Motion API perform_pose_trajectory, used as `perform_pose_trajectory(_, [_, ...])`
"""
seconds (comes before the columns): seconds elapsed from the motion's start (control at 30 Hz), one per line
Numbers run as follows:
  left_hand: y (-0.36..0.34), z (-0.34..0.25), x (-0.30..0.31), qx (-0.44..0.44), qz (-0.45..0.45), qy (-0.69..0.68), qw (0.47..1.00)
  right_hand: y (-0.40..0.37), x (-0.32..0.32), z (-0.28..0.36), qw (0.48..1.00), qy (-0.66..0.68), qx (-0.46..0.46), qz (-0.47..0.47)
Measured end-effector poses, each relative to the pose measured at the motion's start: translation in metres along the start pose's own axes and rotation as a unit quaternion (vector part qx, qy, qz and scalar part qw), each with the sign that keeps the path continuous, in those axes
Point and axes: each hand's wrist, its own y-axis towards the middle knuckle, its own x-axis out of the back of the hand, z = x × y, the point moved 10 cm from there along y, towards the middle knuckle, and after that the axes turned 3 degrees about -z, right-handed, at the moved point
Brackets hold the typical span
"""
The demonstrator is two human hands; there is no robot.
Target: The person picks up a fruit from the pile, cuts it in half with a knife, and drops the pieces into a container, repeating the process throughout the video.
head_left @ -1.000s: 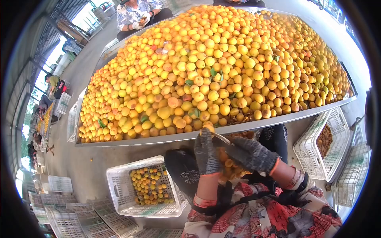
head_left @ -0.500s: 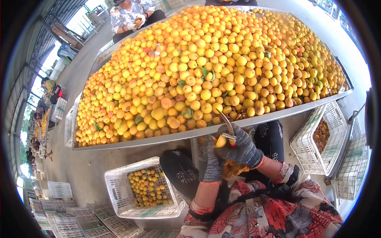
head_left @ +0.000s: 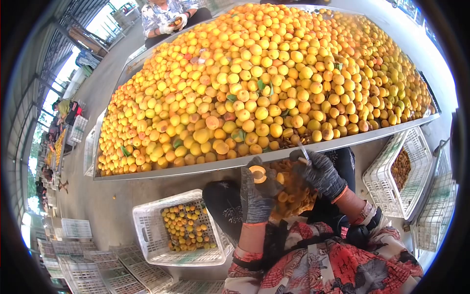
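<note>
My left hand (head_left: 256, 198), in a dark grey knit glove, holds a cut apricot (head_left: 257, 174) with its orange inner face turned up. To its right, my gloved right hand (head_left: 323, 174) is closed around a small knife (head_left: 303, 151), whose thin blade points up toward the table edge. The blade is apart from the fruit. Below and between my hands lies a heap of opened apricot pieces (head_left: 290, 198) in my lap area; what holds them is mostly hidden. Just beyond my hands, a large mound of whole apricots (head_left: 254, 83) covers a metal-rimmed table (head_left: 215, 167).
A white plastic crate (head_left: 147, 245) with some apricots stands at my left. Another white crate (head_left: 379, 179), at my right, holds brownish pieces. Stacked crates (head_left: 83, 272) lie lower left. Across the table sits a person with white gloves (head_left: 175, 24); more people work far left.
My hands have moved apart. The knife, earlier against the apricot, is now away to the right, and the fruit in my left hand shows its cut face. The view has shifted slightly.
</note>
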Motion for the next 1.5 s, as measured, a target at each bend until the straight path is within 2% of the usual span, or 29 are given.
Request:
perform_pose_trajectory(0.1, [0.001,0.006,-0.005,-0.024,0.005,0.063,0.998,0.008,0.024,0.020,0.980,0.143,-0.002,-0.138])
perform_pose_trajectory(0.13, [0.004,0.015,-0.008,-0.026,0.009,0.068,0.997,0.013,0.027,0.022,0.975,0.117,-0.045,-0.184])
perform_pose_trajectory(0.17, [0.005,0.024,-0.009,-0.027,0.013,0.074,0.997,0.017,0.022,0.032,0.974,0.117,-0.046,-0.188])
perform_pose_trajectory(0.23, [0.009,0.036,-0.012,-0.032,0.020,0.086,0.996,0.027,0.006,0.059,0.953,0.261,0.033,-0.150])
perform_pose_trajectory(0.27, [0.010,0.039,-0.013,-0.030,0.022,0.086,0.996,0.028,0.012,0.058,0.958,0.212,0.043,-0.189])
perform_pose_trajectory(0.33, [0.011,0.070,-0.013,0.130,0.006,-0.080,0.988,0.032,0.006,0.054,0.944,0.269,0.053,-0.186])
perform_pose_trajectory(0.37, [0.008,0.071,-0.018,0.130,0.008,-0.080,0.988,0.035,0.003,0.054,0.926,0.325,0.062,-0.180])
perform_pose_trajectory(0.43, [0.002,0.056,-0.007,0.038,-0.081,0.097,0.991,0.033,0.001,0.054,0.927,0.315,0.057,-0.196])
perform_pose_trajectory(0.47, [0.002,0.056,-0.007,0.039,-0.081,0.098,0.991,0.033,0.001,0.050,0.929,0.308,0.069,-0.192])
perform_pose_trajectory(0.53, [-0.002,0.073,-0.008,0.124,-0.085,-0.061,0.987,0.032,0.002,0.045,0.926,0.312,0.087,-0.196])
perform_pose_trajectory(0.57, [-0.001,0.072,-0.009,0.125,-0.084,-0.061,0.987,0.031,0.001,0.041,0.926,0.312,0.086,-0.197])
perform_pose_trajectory(0.63, [-0.010,0.091,-0.014,0.245,-0.157,-0.319,0.902,0.029,-0.001,0.050,0.915,0.332,0.150,-0.174])
perform_pose_trajectory(0.77, [-0.011,0.095,-0.009,0.236,-0.152,-0.276,0.919,0.031,-0.003,0.047,0.944,0.250,0.121,-0.181])
perform_pose_trajectory(0.83, [-0.010,0.087,-0.004,0.201,-0.127,-0.162,0.958,0.039,-0.001,0.036,0.899,0.388,0.132,-0.151])
perform_pose_trajectory(0.87, [-0.012,0.086,-0.005,0.202,-0.127,-0.162,0.958,0.036,-0.002,0.032,0.901,0.390,0.112,-0.154])
perform_pose_trajectory(0.9, [-0.009,0.067,-0.007,0.153,-0.124,-0.110,0.974,0.037,-0.002,0.032,0.901,0.390,0.113,-0.154])
perform_pose_trajectory(0.93, [-0.007,0.051,-0.008,0.103,-0.120,-0.057,0.986,0.035,-0.002,0.046,0.939,0.252,0.176,-0.156])
perform_pose_trajectory(0.97, [-0.007,0.055,-0.008,0.103,-0.120,-0.058,0.986,0.031,-0.006,0.059,0.953,0.109,0.236,-0.155])
perform_pose_trajectory(1.0, [-0.007,0.037,-0.009,0.002,-0.114,0.075,0.991,0.019,-0.013,0.079,0.927,-0.225,0.221,-0.202])
perform_pose_trajectory(1.03, [-0.010,0.018,-0.015,-0.100,-0.103,0.206,0.968,0.020,-0.012,0.078,0.927,-0.225,0.220,-0.204])
perform_pose_trajectory(1.07, [-0.011,0.020,-0.014,-0.099,-0.103,0.207,0.968,0.025,-0.001,0.063,0.962,-0.039,0.177,-0.204])
perform_pose_trajectory(1.1, [-0.008,0.035,-0.010,0.003,-0.113,0.059,0.992,0.032,0.003,0.046,0.961,0.150,0.128,-0.196])
perform_pose_trajectory(1.13, [-0.009,0.052,-0.012,0.103,-0.120,-0.093,0.983,0.040,0.002,0.029,0.923,0.332,0.075,-0.180])
perform_pose_trajectory(1.27, [-0.003,0.076,-0.013,0.104,-0.051,0.010,0.993,0.049,0.003,0.025,0.887,0.437,0.064,-0.133])
perform_pose_trajectory(1.3, [-0.002,0.047,-0.016,-0.055,-0.040,0.215,0.974,0.049,0.003,0.024,0.887,0.437,0.064,-0.134])
perform_pose_trajectory(1.33, [-0.008,0.023,-0.032,-0.212,-0.027,0.404,0.889,0.051,0.004,0.023,0.895,0.417,0.067,-0.144])
perform_pose_trajectory(1.37, [-0.004,0.023,-0.032,-0.214,-0.028,0.404,0.889,0.054,0.004,0.023,0.902,0.397,0.070,-0.153])
perform_pose_trajectory(1.43, [0.014,0.029,-0.028,-0.134,-0.012,0.279,0.951,0.056,0.006,0.040,0.911,0.359,0.120,-0.162])
perform_pose_trajectory(1.5, [0.021,0.007,-0.033,-0.135,0.009,0.312,0.940,0.073,0.007,0.035,0.886,0.439,0.076,-0.127])
